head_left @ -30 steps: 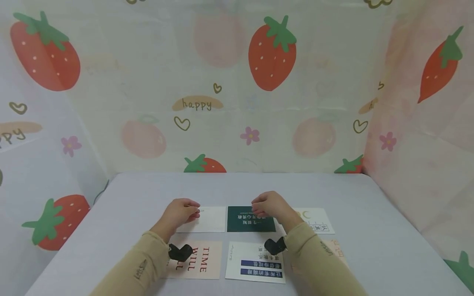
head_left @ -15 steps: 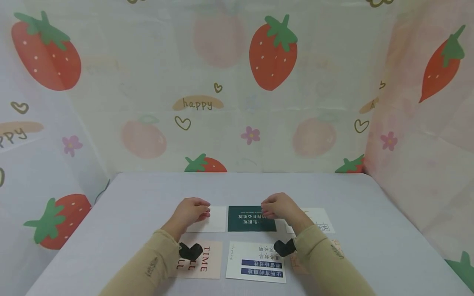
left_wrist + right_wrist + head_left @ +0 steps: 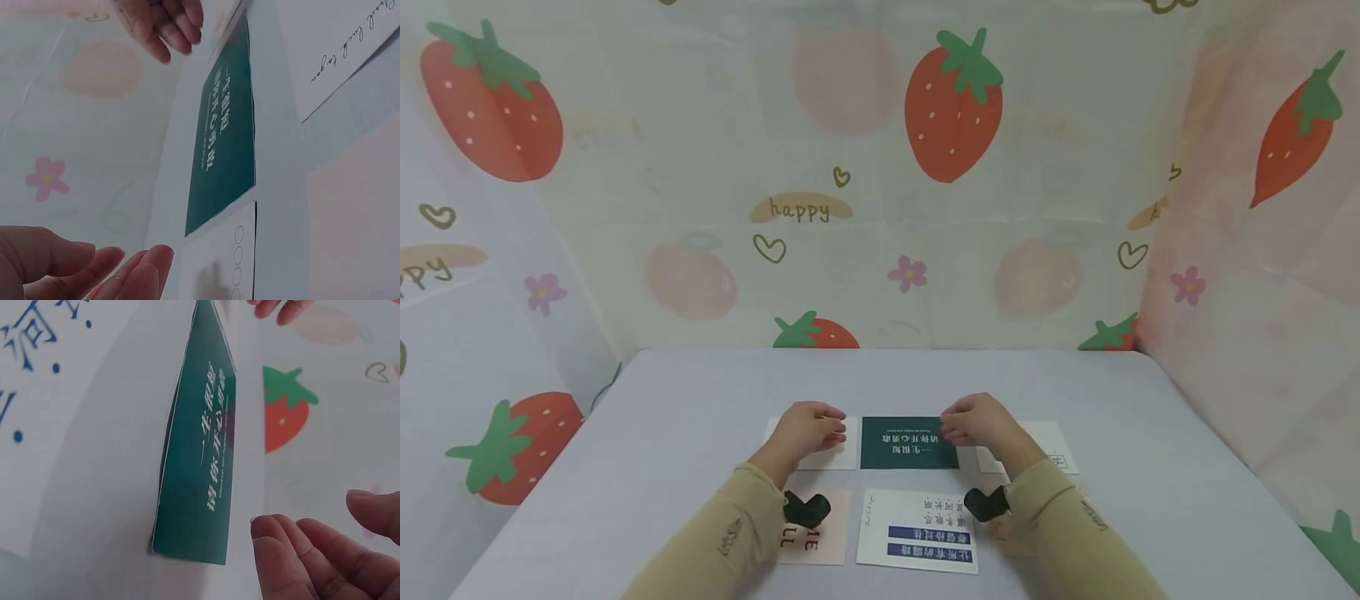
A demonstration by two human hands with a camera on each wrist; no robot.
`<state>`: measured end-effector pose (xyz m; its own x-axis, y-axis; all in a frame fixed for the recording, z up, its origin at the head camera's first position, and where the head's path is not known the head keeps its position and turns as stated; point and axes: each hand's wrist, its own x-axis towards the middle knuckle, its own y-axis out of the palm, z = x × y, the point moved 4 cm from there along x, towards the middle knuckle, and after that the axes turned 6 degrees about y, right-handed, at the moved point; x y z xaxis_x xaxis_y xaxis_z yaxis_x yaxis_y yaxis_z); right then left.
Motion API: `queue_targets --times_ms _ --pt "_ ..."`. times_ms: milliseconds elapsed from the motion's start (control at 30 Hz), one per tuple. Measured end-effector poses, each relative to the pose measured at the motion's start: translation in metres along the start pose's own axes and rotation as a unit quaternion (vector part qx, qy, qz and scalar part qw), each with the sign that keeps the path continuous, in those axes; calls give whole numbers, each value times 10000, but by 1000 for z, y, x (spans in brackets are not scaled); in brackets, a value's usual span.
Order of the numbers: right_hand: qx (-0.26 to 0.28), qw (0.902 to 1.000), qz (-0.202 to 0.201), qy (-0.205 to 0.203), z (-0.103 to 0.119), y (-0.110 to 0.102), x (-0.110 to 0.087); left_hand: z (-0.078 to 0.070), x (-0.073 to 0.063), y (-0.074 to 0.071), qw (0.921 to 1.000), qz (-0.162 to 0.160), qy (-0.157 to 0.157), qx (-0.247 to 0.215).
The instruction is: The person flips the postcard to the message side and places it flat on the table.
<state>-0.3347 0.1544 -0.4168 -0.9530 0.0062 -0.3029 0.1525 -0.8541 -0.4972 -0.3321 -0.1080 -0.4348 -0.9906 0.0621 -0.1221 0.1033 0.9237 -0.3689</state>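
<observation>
My left hand (image 3: 808, 432) is over the white card (image 3: 844, 458) at the back left, its fingers loosely bent with nothing between them. A dark green card (image 3: 902, 446) with white lettering lies flat in the middle of the back row. At that card's right end, overlapping its corner in the head view, is my right hand (image 3: 981, 427), also holding nothing. The right wrist view shows its thumb (image 3: 375, 512) apart from the fingers, beside the green card (image 3: 197, 456). Part of the white card (image 3: 1048, 437) at the back right is hidden behind the right wrist.
In the front row lie a peach card with red letters (image 3: 827, 533), a white card with blue bands (image 3: 917, 521) and another peach card (image 3: 1007, 537) mostly under the right sleeve. A white-clothed table (image 3: 700, 379) meets a strawberry-print curtain (image 3: 880, 308) behind.
Both hands have shifted to the right, the left one further across the back-left card and the right one toward the green card's right end. The cards have stayed in place.
</observation>
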Motion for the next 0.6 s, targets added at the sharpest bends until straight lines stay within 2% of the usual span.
queue_targets --times_ms 233,600 --pt "53 9999 5 117 -6 -4 0 0 2 11 10000 64 -22 -16" --pt "137 9994 -117 281 -16 -7 2 6 5 21 9995 86 -138 260"
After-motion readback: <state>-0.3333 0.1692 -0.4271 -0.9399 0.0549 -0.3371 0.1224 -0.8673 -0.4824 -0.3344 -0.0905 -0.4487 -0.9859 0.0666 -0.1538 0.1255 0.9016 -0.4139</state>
